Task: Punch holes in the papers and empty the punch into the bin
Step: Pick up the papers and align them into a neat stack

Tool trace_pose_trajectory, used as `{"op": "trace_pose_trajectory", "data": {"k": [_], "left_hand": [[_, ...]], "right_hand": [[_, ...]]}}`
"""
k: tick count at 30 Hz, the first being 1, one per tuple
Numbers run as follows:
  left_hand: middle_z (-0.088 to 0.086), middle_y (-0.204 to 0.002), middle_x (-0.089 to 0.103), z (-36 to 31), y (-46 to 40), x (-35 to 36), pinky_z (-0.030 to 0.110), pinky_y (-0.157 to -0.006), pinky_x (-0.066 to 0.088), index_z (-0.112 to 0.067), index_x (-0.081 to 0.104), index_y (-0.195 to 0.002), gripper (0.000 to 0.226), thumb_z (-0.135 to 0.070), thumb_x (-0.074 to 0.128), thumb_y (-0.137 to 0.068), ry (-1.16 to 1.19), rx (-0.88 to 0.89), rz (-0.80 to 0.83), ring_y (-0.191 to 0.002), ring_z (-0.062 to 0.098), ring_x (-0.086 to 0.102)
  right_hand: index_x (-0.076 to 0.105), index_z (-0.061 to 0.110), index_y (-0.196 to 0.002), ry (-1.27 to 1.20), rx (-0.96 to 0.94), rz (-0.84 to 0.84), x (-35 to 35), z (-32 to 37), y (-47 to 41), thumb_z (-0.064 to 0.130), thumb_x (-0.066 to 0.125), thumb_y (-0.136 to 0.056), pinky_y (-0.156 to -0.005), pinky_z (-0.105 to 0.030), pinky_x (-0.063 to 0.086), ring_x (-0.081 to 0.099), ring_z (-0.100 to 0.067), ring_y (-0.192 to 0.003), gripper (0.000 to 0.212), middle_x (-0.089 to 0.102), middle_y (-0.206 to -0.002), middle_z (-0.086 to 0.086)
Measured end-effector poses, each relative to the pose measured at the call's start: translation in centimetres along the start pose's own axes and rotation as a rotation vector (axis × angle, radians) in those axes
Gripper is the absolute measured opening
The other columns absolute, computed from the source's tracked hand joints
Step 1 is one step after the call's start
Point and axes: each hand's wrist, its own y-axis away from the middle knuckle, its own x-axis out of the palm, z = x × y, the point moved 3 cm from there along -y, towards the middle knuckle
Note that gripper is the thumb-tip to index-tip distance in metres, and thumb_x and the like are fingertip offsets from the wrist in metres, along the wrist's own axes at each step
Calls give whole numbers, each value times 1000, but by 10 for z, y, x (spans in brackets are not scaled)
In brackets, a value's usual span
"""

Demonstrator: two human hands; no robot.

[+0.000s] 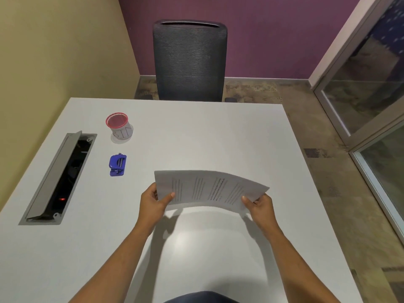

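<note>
I hold a stack of printed papers above the white table, bowed upward in the middle. My left hand grips its left short edge, thumb on top. My right hand grips its right short edge the same way. A small blue hole punch lies on the table to the left of the papers, apart from both hands. Farther back on the left stands a small cup-shaped bin with a red mesh rim and a white label reading BIN.
An open cable tray with a raised grey lid is sunk into the table's left side, a red light glowing inside. A dark mesh office chair stands behind the far edge. A glass partition runs along the right.
</note>
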Motion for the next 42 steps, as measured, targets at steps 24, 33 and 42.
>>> {"op": "trace_pose_trajectory", "data": {"k": [24,33,42], "left_hand": [[-11,-92,72,6,9,1,31,-86,51,-35,63,-97,38,-3,75,-80,-89,63,-49,-95,12,66],[-16,-109,65,-43,-8,-13,29,-87,46,-30,62,-110,49,-20,86,-68,-433,187,83,-98,4,59],[-1,-142,47,-100,-1,30,55,-116,19,-24,48,-137,73,-34,81,-72,-921,597,82,-136,22,38]], "right_hand": [[62,21,-101,46,28,-84,9,-7,6,-2,62,-92,-72,-14,54,65,-7,-88,25,69,-97,6],[64,36,-99,208,-100,-103,5,38,5,9,59,-95,-61,-7,49,66,3,-87,28,69,-95,15],[68,16,-98,501,-407,-6,14,110,5,-9,49,-87,-65,-4,41,59,-3,-76,34,68,-85,7]]}}
